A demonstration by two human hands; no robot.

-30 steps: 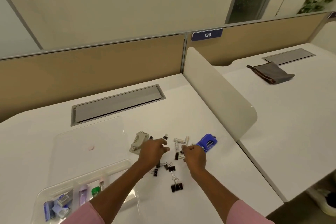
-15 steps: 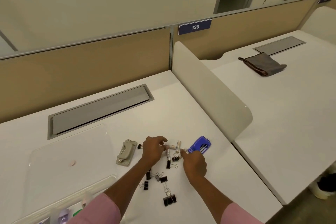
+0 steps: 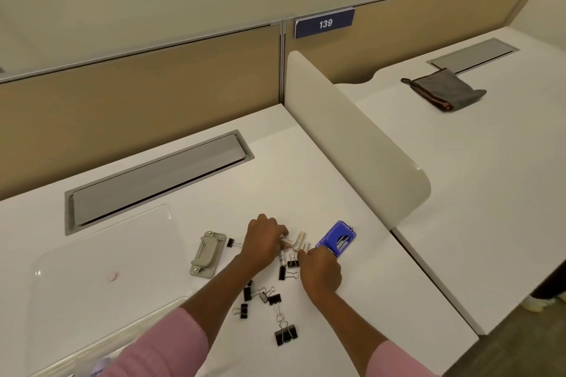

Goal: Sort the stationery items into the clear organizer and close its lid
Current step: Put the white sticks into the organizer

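I count eight black binder clips (image 3: 286, 334), about four white tubes (image 3: 300, 236), one blue stapler (image 3: 337, 237) and one grey plate (image 3: 207, 252) toward the tabletop's (image 3: 275, 162) right edge, the clear organizer (image 3: 76, 360) open at its front-left corner, and my left hand (image 3: 263, 243), short of the tubes a second ago, now pinches one like my right hand (image 3: 321, 269).

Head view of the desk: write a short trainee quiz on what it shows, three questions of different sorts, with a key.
1. True or false: the clear organizer lid is closed.
2. The blue sign reads: A 139, B 193, C 391.
3. Fill in: the left hand pinches a small white ___, while the right hand is beside the blue stapler.
Key: 1 false, it lies open on the desk; 2 A; 3 tube.
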